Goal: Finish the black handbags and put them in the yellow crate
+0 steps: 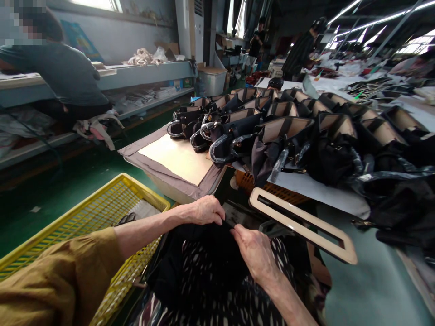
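My left hand (208, 211) and my right hand (253, 249) come close together above my lap. Both pinch the upper edge of a piece of black fabric (212, 253), which hangs down over a black-and-white patterned cloth (190, 290). The fabric is too dark to show whether it is a whole bag. Just beyond my right hand, a pale oblong frame (302, 226) with a long slot lies at the table's edge. Several black handbags (238, 131) with beige insides and plastic-wrapped handles stand in rows farther ahead.
At my left is a yellow plastic basket (132, 190) with a few items inside. A cloth-covered stand (152, 163) bears a cream sheet (180, 158). Green table surface (367, 290) extends on the right. One person (68, 77) sits at a bench (149, 74); others stand farther back.
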### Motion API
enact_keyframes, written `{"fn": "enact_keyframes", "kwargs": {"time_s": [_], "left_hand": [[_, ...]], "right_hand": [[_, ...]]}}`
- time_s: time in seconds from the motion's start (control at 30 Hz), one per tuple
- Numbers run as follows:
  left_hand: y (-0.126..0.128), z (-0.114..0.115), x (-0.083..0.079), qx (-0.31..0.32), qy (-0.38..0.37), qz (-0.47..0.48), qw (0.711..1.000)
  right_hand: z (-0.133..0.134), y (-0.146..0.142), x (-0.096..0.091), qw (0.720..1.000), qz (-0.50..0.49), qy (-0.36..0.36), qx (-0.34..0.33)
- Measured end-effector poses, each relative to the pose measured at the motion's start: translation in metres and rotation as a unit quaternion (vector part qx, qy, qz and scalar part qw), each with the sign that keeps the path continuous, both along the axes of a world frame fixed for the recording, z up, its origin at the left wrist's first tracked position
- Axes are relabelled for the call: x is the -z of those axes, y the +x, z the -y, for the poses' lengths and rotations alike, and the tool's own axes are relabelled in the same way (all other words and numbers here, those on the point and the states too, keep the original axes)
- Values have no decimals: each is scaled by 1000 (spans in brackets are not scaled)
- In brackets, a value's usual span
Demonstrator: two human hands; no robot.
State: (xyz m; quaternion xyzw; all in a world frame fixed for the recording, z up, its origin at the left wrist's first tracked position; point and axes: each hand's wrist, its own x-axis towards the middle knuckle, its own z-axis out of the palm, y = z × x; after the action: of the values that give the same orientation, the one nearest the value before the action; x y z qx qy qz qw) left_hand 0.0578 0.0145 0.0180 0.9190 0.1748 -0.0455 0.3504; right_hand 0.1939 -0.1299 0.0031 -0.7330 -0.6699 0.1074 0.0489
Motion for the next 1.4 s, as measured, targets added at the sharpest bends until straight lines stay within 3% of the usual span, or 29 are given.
{"fn": "enact_keyframes", "kwargs": {"time_s": [0.23, 0.37, 0.5, 0.73, 0.87, 1.13, 1.4], "left_hand": [[3, 3, 3, -53, 14, -32, 998], [0, -3, 8, -33, -46, -36, 998], [-8, -11, 11, -58, -74, -84, 992], [-12, -14, 20, -93, -168, -39, 981], [-12, -15, 24, -98, -182, -27, 978], [-10, -12, 25, -111, -211, -47, 970], [-8, -7, 27, -138, -218, -61, 964]], "right_hand": [[-11, -4, -8, 998, -19, -52, 39], [-20, -7, -9, 992, -100, -51, 50], [-25, -4, -5, 970, -226, -49, 80], [-29, 2, 2, 943, -315, -63, 85], [-34, 8, 13, 911, -387, -106, 95], [-42, 16, 31, 807, -538, -222, 96], [-39, 11, 28, 785, -565, -225, 117]]}}
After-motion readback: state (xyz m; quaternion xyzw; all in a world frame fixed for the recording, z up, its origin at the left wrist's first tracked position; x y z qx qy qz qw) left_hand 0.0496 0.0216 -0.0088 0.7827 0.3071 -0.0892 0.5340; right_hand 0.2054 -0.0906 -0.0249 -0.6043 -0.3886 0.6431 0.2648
